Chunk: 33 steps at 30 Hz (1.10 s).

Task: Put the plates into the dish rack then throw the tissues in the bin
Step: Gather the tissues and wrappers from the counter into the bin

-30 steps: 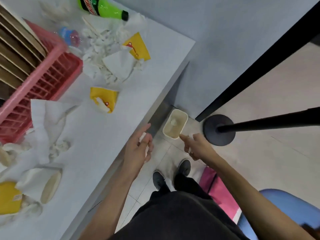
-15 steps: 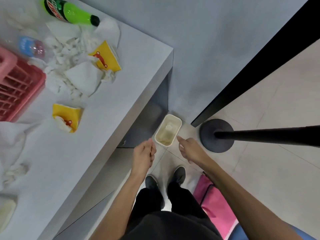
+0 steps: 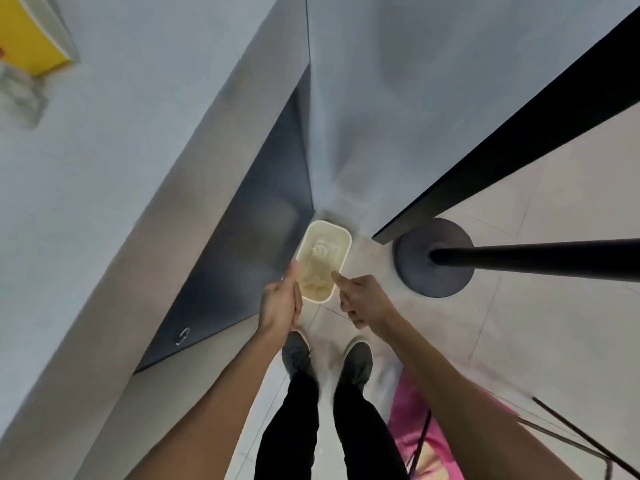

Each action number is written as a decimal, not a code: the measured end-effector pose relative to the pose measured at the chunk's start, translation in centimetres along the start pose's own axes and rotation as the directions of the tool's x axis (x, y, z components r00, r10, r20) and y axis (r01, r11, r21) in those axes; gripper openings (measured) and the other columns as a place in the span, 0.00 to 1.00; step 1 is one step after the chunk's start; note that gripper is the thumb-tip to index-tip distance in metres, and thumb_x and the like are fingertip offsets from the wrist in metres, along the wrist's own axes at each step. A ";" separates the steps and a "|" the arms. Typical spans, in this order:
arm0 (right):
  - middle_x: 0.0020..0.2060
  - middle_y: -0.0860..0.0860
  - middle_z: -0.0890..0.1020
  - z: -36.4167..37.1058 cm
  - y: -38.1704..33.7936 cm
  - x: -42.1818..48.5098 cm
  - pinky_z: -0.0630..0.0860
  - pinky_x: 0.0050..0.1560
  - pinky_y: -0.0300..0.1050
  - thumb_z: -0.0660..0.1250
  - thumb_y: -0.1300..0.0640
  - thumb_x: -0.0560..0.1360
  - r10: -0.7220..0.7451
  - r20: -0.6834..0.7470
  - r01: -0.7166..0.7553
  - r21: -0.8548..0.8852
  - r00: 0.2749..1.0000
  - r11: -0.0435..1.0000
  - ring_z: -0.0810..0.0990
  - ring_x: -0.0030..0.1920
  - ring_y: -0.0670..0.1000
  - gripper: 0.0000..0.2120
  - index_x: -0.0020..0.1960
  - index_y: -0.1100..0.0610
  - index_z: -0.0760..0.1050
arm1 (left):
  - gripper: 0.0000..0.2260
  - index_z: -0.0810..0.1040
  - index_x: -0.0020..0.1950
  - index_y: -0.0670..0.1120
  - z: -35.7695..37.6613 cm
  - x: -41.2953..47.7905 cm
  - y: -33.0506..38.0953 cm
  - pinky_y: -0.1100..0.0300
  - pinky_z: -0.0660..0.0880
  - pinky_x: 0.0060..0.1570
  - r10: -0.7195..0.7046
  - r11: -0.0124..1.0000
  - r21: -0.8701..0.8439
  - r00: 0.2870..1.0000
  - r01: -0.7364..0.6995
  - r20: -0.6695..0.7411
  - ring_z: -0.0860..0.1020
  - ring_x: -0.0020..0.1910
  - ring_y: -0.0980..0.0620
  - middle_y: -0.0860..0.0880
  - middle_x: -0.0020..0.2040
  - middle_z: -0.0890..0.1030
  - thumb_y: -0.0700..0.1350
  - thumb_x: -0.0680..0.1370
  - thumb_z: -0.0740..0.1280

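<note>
A cream rectangular bin [image 3: 347,241] stands on the floor at the foot of the grey wall, beside the table's end. White crumpled tissues [image 3: 321,251] lie inside it. My left hand [image 3: 280,300] hangs at the bin's near left rim, fingers straight and pointing down, with nothing seen in it. At the near right rim is my right hand [image 3: 364,299], its thumb stretched toward the bin and its fingers loosely curled, with no tissue visible in it. No plates or dish rack are in view.
The white table [image 3: 86,174] fills the left side, with a yellow wrapper [image 3: 29,36] and a crumpled tissue [image 3: 20,95] at its far corner. A black post with a round base [image 3: 434,268] stands right of the bin. A pink bag [image 3: 415,441] lies by my feet.
I have leaned over the bin, so the rack and most of the table have left the view. The white tissue in my left hand a second ago is no longer in it.
</note>
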State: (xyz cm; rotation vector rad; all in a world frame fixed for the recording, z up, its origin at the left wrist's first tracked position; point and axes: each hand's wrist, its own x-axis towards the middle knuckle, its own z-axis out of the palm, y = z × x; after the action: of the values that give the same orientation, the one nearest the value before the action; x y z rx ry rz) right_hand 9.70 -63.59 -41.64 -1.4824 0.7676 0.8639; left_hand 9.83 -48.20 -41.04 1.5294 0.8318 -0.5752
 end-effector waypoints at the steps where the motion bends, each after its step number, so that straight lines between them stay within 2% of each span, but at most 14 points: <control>1: 0.19 0.47 0.63 0.3 0.6 1.7 0.55 0.22 0.33 0.63 0.45 0.79 0.024 -0.016 -0.024 0.004 1.000 1.000 0.57 0.18 0.46 0.26 0.27 0.54 0.62 | 0.30 0.63 0.23 0.47 0.4 1.7 -0.9 0.71 0.60 0.18 -0.018 0.998 -0.054 1.000 0.019 0.005 0.61 0.15 0.56 0.51 0.18 0.63 0.57 0.83 0.61; 4: 0.18 0.45 0.66 0.9 2.3 6.7 0.57 0.19 0.31 0.59 0.44 0.81 0.045 -0.050 -0.043 0.037 0.998 0.998 0.61 0.16 0.44 0.24 0.30 0.53 0.63 | 0.30 0.61 0.20 0.49 1.2 6.7 -3.9 0.67 0.54 0.19 -0.032 0.991 -0.127 0.999 0.035 0.028 0.57 0.19 0.56 0.52 0.19 0.60 0.52 0.83 0.59; 6: 0.25 0.46 0.69 1.2 3.5 10.2 0.59 0.17 0.30 0.56 0.46 0.83 0.030 -0.075 -0.029 0.011 0.997 1.000 0.65 0.23 0.46 0.20 0.35 0.54 0.67 | 0.27 0.61 0.23 0.48 1.5 10.5 -6.2 0.66 0.53 0.19 -0.052 0.986 -0.158 0.998 0.059 0.045 0.57 0.20 0.56 0.51 0.21 0.62 0.48 0.83 0.58; 9: 0.34 0.49 0.67 1.2 4.6 15.3 0.61 0.16 0.31 0.56 0.61 0.83 0.025 -0.040 -0.025 0.000 0.999 1.000 0.63 0.31 0.48 0.07 0.55 0.57 0.73 | 0.19 0.62 0.28 0.46 2.1 15.8 -8.9 0.67 0.52 0.17 -0.056 0.979 -0.192 0.995 0.070 0.077 0.56 0.19 0.58 0.51 0.24 0.66 0.41 0.80 0.56; 12: 0.40 0.56 0.72 0.9 5.7 19.6 0.65 0.17 0.34 0.56 0.73 0.77 0.005 0.010 -0.005 -0.005 1.000 1.000 0.68 0.32 0.53 0.19 0.64 0.58 0.71 | 0.13 0.76 0.41 0.42 2.8 20.0 -11.5 0.68 0.54 0.17 -0.082 0.975 -0.195 0.988 0.106 0.128 0.58 0.19 0.60 0.53 0.25 0.70 0.36 0.75 0.52; 14: 0.44 0.62 0.76 0.7 6.1 22.0 0.75 0.20 0.43 0.56 0.75 0.77 -0.046 0.024 0.047 -0.010 0.999 0.999 0.77 0.34 0.58 0.17 0.63 0.63 0.71 | 0.19 0.80 0.53 0.40 3.4 22.5 -12.9 0.67 0.55 0.18 -0.072 0.988 -0.125 0.991 0.086 0.114 0.59 0.20 0.59 0.53 0.25 0.69 0.34 0.74 0.50; 15: 0.45 0.63 0.77 0.7 6.3 23.2 0.80 0.24 0.49 0.56 0.74 0.77 -0.049 0.014 0.049 0.008 0.999 0.999 0.80 0.37 0.61 0.15 0.61 0.65 0.72 | 0.21 0.81 0.53 0.40 3.8 23.7 -13.4 0.67 0.55 0.19 -0.059 0.994 -0.090 0.995 0.067 0.086 0.59 0.20 0.58 0.52 0.25 0.69 0.33 0.72 0.50; 17: 0.44 0.64 0.80 0.7 6.7 25.7 0.81 0.25 0.51 0.56 0.72 0.79 -0.049 -0.002 0.049 0.039 0.999 0.998 0.82 0.36 0.62 0.11 0.57 0.67 0.73 | 0.20 0.82 0.44 0.38 4.6 25.6 -14.2 0.67 0.56 0.20 -0.029 0.998 -0.058 0.999 0.030 0.019 0.61 0.20 0.56 0.48 0.26 0.70 0.30 0.69 0.50; 20: 0.33 0.62 0.82 1.0 7.8 29.5 0.71 0.20 0.38 0.64 0.65 0.79 -0.151 -0.010 0.146 -0.205 0.988 0.968 0.79 0.21 0.52 0.05 0.51 0.68 0.76 | 0.18 0.78 0.31 0.41 6.1 28.1 -15.1 0.68 0.59 0.20 0.001 1.000 -0.014 0.999 -0.001 -0.047 0.66 0.19 0.54 0.48 0.23 0.72 0.28 0.67 0.51; 22: 0.26 0.56 0.78 1.1 8.4 32.2 0.68 0.22 0.35 0.70 0.60 0.76 -0.212 -0.009 0.194 -0.373 0.977 0.908 0.72 0.17 0.48 0.09 0.42 0.66 0.76 | 0.21 0.76 0.24 0.45 7.1 29.9 -16.0 0.70 0.59 0.20 0.015 1.000 0.014 0.999 -0.014 -0.048 0.66 0.18 0.55 0.50 0.21 0.70 0.26 0.67 0.52; 27: 0.24 0.50 0.72 1.4 8.9 37.7 0.66 0.31 0.41 0.67 0.47 0.78 -0.363 -0.015 0.269 -0.643 0.932 0.717 0.71 0.25 0.49 0.24 0.28 0.58 0.69 | 0.12 0.67 0.23 0.46 9.0 33.8 -18.3 0.70 0.59 0.20 -0.053 0.995 0.072 0.990 0.063 -0.130 0.60 0.23 0.51 0.51 0.24 0.65 0.33 0.62 0.52; 29: 0.23 0.50 0.71 2.0 8.8 39.0 0.66 0.32 0.42 0.63 0.48 0.79 -0.453 -0.031 0.323 -0.658 0.891 0.680 0.71 0.26 0.50 0.25 0.26 0.57 0.67 | 0.16 0.65 0.19 0.47 9.9 35.0 -19.5 0.70 0.61 0.18 -0.119 0.992 0.034 0.983 0.125 -0.142 0.60 0.20 0.52 0.53 0.21 0.64 0.33 0.65 0.53; 31: 0.24 0.50 0.72 2.6 8.3 40.0 0.66 0.33 0.43 0.60 0.49 0.80 -0.479 -0.025 0.352 -0.646 0.877 0.678 0.73 0.28 0.51 0.24 0.27 0.58 0.66 | 0.17 0.67 0.22 0.49 10.6 36.3 -20.7 0.70 0.61 0.18 -0.181 0.981 0.040 0.972 0.189 -0.150 0.61 0.23 0.51 0.51 0.24 0.67 0.33 0.68 0.53; 33: 0.33 0.53 0.76 2.8 8.1 40.7 0.68 0.40 0.45 0.55 0.49 0.82 -0.421 0.045 0.329 -0.702 0.906 0.632 0.76 0.39 0.55 0.21 0.35 0.60 0.70 | 0.12 0.71 0.31 0.46 11.0 37.0 -21.4 0.67 0.62 0.21 -0.233 0.968 0.064 0.964 0.243 -0.131 0.64 0.27 0.49 0.47 0.31 0.71 0.35 0.71 0.55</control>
State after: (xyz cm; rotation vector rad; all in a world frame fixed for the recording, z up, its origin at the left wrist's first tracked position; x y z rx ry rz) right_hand 23.13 -60.80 -80.94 -2.2966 0.1605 0.7680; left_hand 17.19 -52.61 -84.35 1.5597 1.1092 -0.7023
